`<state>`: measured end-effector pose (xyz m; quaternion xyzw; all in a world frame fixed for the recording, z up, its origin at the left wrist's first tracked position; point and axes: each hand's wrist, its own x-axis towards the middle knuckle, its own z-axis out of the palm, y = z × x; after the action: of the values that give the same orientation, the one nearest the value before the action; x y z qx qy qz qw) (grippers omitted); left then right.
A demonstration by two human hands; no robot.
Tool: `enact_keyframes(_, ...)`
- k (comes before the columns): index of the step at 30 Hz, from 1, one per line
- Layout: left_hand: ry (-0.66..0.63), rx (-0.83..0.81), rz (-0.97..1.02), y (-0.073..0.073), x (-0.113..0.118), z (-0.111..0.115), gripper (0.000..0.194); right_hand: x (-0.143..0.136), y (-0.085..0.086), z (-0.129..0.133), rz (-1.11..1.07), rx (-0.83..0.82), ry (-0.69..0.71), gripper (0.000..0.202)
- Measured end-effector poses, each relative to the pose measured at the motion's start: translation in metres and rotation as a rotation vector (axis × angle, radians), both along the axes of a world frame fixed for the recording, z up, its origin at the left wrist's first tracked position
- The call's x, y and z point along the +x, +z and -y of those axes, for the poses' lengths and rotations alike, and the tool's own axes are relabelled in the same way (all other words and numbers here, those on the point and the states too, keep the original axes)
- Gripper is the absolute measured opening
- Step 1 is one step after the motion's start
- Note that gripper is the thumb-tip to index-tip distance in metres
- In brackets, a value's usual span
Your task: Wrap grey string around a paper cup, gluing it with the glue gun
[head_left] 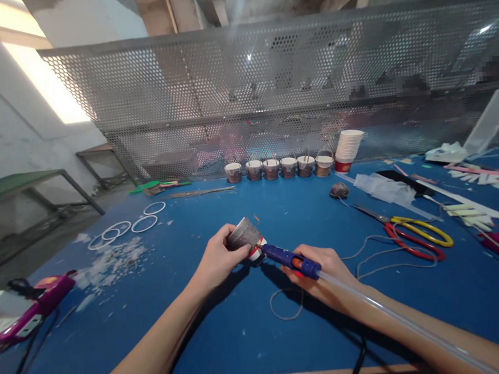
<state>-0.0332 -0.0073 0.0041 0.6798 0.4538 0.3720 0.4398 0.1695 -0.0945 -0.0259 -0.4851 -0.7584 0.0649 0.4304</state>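
Note:
My left hand (220, 254) grips a paper cup (245, 236), tilted on its side above the table. Grey string covers much of the cup's wall, and a red and white band shows near its base. In my right hand (320, 265) is a blue hot glue gun (286, 258), its nozzle at the cup's red and white part. A long clear glue stick (384, 309) runs out of the gun's back along my right forearm. Loose grey string (287, 305) loops on the table below the cup and trails to the right.
Scissors (417, 237) with red and yellow handles and a ball of grey string (339, 190) lie right. Several wrapped cups (288, 168) and a cup stack (349, 150) line the back. White rings (144, 223), scraps (113, 264) and a magenta power strip (46, 298) lie left.

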Motion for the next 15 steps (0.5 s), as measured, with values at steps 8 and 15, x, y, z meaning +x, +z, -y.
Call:
enact_keyframes(8,0.006,-0.012,0.027,0.001,-0.002,0.000,0.018,-0.001,0.001,0.000,-0.070,-0.036,-0.042,0.020)
enact_keyframes(15,0.085,0.000,0.048,0.003,-0.003,-0.004,0.017,0.020,0.022,-0.032,-0.358,-0.280,-0.274,0.035)
